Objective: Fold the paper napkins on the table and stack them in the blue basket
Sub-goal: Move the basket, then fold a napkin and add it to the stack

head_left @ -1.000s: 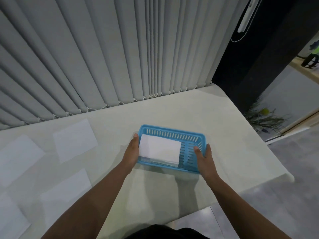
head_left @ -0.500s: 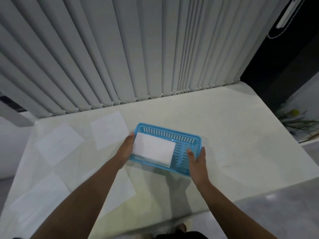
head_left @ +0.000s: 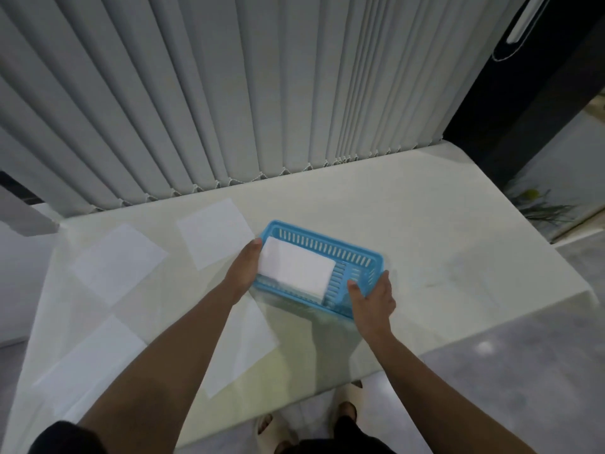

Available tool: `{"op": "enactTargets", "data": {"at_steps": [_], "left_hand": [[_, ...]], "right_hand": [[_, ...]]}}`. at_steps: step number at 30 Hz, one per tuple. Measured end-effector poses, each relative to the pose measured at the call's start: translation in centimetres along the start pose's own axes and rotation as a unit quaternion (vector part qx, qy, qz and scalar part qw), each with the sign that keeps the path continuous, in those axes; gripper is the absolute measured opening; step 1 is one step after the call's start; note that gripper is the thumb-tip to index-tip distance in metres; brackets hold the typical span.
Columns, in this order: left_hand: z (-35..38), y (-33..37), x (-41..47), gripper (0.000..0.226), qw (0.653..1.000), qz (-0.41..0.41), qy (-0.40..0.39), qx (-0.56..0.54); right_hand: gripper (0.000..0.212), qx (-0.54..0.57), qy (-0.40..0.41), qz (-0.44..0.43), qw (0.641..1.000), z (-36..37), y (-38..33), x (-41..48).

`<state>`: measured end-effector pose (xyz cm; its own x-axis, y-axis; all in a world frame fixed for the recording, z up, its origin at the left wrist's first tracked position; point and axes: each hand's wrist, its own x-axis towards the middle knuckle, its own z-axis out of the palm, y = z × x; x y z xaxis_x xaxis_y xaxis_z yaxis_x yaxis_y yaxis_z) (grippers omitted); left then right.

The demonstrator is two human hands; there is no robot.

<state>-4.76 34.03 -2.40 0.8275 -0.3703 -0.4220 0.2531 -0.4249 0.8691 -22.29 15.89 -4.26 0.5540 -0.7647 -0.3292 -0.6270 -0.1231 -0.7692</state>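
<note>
A blue slotted basket [head_left: 347, 249] stands on the white table, holding a stack of folded white napkins [head_left: 296, 270] in its left part. My left hand [head_left: 244, 271] grips the basket's left end, its thumb by the napkin stack. My right hand [head_left: 375, 298] grips the basket's near right corner. Several flat unfolded napkins lie on the table to the left: one behind my left hand [head_left: 214, 235], one farther left [head_left: 118, 263], one at the near left [head_left: 88, 365], one under my left forearm [head_left: 244, 345].
Grey vertical blinds [head_left: 229, 93] hang along the table's far edge. The table's near edge [head_left: 425, 355] runs just below my right wrist, its right edge near a dark wall. My feet [head_left: 347, 407] show on the grey floor below.
The view has swung left, so the basket sits more to the right in frame. Both hands keep their hold on the basket's ends, which has turned slightly.
</note>
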Motion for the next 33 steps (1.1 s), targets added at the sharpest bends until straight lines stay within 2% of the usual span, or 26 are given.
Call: {"op": "enactTargets", "data": {"at_steps": [4, 8, 11, 17, 20, 23, 27, 30, 33], "left_hand": [[-0.3, -1.6, -1.6, 0.066, 0.999, 0.011, 0.011, 0.038], [-2.3, -3.8, -2.9, 0.064, 0.993, 0.009, 0.101, 0.067], [-4.5, -5.8, -4.0, 0.059, 0.987, -0.011, 0.107, 0.115], [-8.2, -8.9, -6.6, 0.050, 0.948, 0.008, 0.165, 0.271], [-9.6, -9.9, -7.5, 0.052, 0.919, 0.027, 0.154, 0.362], [-10.0, -10.6, -8.0, 0.054, 0.914, 0.014, 0.123, 0.387], [-9.7, -11.3, -8.1, 0.055, 0.919, -0.009, 0.112, 0.377], [-9.9, -11.6, -7.6, 0.055, 0.911, -0.005, 0.114, 0.395], [-10.2, -11.6, -7.2, 0.056, 0.922, -0.013, 0.109, 0.371]], "right_hand": [[0.090, -0.173, 0.049, -0.090, 0.980, 0.2, -0.9, -1.5], [0.084, -0.247, 0.030, -0.209, 0.946, 1.4, -2.7, -3.2], [0.076, -0.280, -0.007, -0.292, 0.914, 3.4, -4.3, -4.6], [0.064, -0.363, -0.100, -0.438, 0.816, 9.1, -6.9, -6.3], [0.060, -0.405, -0.142, -0.487, 0.761, 11.8, -7.6, -6.5], [0.055, -0.445, -0.187, -0.519, 0.705, 14.4, -8.1, -6.6], [0.051, -0.505, -0.188, -0.521, 0.662, 16.8, -8.8, -6.5], [0.053, -0.542, -0.171, -0.501, 0.653, 17.6, -9.3, -6.1], [0.053, -0.558, -0.163, -0.492, 0.648, 17.8, -9.4, -6.3]]}}
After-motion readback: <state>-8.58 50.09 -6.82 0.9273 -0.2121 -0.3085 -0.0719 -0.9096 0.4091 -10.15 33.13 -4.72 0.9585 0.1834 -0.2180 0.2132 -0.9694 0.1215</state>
